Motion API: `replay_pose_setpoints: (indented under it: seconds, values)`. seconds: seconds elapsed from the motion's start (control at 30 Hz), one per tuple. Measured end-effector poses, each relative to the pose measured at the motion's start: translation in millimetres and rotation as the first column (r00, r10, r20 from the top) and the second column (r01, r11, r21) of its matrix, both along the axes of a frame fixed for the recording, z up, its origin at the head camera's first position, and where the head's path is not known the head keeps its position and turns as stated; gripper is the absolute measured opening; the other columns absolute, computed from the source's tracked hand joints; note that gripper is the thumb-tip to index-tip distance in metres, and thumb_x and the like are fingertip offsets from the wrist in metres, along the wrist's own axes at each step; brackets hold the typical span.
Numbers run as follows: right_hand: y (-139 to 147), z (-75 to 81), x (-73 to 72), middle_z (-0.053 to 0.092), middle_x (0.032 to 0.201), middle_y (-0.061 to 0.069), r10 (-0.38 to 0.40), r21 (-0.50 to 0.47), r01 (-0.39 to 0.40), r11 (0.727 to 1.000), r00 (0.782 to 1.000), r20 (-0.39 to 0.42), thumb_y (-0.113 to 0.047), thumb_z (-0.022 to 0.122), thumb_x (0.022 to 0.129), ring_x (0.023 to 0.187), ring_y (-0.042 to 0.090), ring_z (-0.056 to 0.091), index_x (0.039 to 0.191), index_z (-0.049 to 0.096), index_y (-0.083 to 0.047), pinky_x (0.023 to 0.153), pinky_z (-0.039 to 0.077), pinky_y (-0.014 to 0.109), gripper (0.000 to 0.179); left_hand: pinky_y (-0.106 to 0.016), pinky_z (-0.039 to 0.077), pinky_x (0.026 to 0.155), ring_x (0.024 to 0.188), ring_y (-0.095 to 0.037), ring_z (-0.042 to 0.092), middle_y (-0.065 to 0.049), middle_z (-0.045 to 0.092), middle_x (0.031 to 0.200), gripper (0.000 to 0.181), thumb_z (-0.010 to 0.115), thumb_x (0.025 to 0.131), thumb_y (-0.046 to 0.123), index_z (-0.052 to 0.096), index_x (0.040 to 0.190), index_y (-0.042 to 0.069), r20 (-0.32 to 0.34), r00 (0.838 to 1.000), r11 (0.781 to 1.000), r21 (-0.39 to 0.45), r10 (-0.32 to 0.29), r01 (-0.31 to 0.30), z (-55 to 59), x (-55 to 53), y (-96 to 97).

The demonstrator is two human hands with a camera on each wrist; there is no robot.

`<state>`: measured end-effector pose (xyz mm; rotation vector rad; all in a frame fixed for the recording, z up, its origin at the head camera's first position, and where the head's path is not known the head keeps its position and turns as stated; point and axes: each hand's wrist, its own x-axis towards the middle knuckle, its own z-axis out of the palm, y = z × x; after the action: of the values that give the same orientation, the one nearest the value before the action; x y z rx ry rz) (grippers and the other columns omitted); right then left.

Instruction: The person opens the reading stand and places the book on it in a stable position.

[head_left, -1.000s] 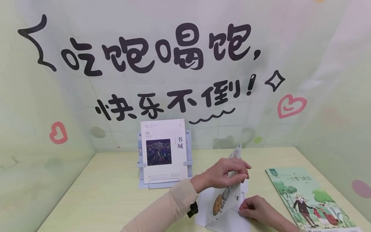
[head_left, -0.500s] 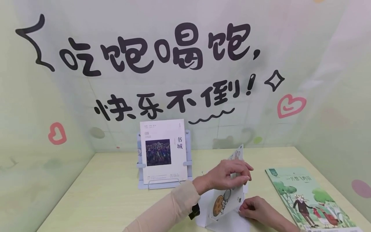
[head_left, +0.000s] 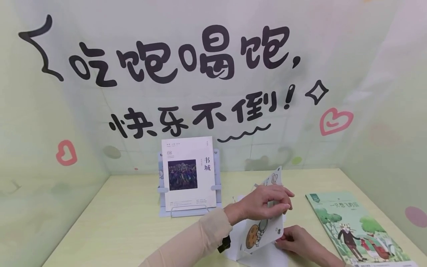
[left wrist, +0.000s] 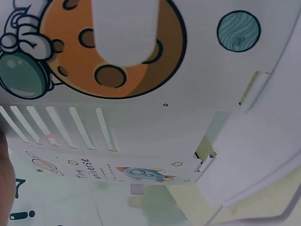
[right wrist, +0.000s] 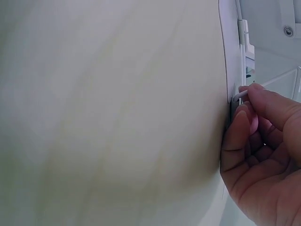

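Observation:
A white folding book stand with cartoon prints, among them an orange cratered planet, is partly unfolded on the table. Its printed panel (head_left: 270,226) stands tilted above a plain white plate (head_left: 235,237). My left hand (head_left: 268,200) reaches across in front and grips the panel's right edge with curled fingers. In the left wrist view the slotted panel (left wrist: 155,127) fills most of the picture, and only a strip of hand shows at the left. Low at the stand's right side, my right hand (head_left: 297,241) pinches a thin white wire (right wrist: 241,95) between thumb and fingers.
A pale blue book stand (head_left: 217,178) at the back holds a white book (head_left: 188,200) upright. On the right lies a green picture book (head_left: 353,211). Printed curtain walls (head_left: 160,22) enclose the pale wooden table (head_left: 110,215) at the back and both sides.
My left hand has shifted slightly to the right, and the printed panel has swung a little the same way. The right hand stays at the stand's side.

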<state>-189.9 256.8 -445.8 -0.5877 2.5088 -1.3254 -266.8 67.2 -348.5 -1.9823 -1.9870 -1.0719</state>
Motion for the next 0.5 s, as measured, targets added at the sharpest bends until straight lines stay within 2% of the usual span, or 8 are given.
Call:
replay_pose_setpoints:
  seconds: [0.23, 0.4, 0.5]
  values:
    - [-1.9, 0.7, 5.1, 0.063, 0.073, -0.004, -0.037, 0.018, 0.037, 0.999, 0.999, 0.028, -0.013, 0.064, 0.088, 0.062, -0.003, 0.046, 0.092, 0.068, -0.002, 0.056, 0.038, 0.015, 0.013, -0.013, 0.036, 0.101, 0.122, -0.005, 0.051, -0.002, 0.070, 0.099, 0.019, 0.051, 0.094, 0.010, 0.063, 0.079, 0.010, 0.061, 0.998, 0.999, -0.036, 0.008, -0.006, -1.5, -0.9, 0.5]
    - [-2.1, 3.3, 10.7, 0.064, 0.079, 0.001, -0.101, 0.046, 0.096, 0.994, 0.988, 0.116, -0.018, 0.064, 0.089, 0.067, 0.005, 0.050, 0.095, 0.067, -0.001, 0.059, 0.041, 0.018, 0.018, -0.014, 0.039, 0.099, 0.127, -0.003, 0.045, -0.005, 0.069, 0.108, 0.018, 0.049, 0.096, 0.010, 0.066, 0.091, 0.007, 0.180, 0.984, 0.999, -0.048, -0.011, 0.019, -0.9, -2.8, 0.3]
    - [-3.1, 5.7, 13.7, 0.064, 0.081, 0.002, -0.125, 0.061, 0.118, 0.991, 0.983, 0.131, -0.018, 0.064, 0.089, 0.068, 0.008, 0.050, 0.100, 0.066, 0.000, 0.059, 0.041, 0.020, 0.021, -0.016, 0.037, 0.102, 0.129, -0.001, 0.043, -0.006, 0.068, 0.114, 0.022, 0.046, 0.098, 0.011, 0.067, 0.100, 0.006, 0.215, 0.977, 0.999, -0.047, -0.006, 0.017, 0.0, -4.2, -0.4]
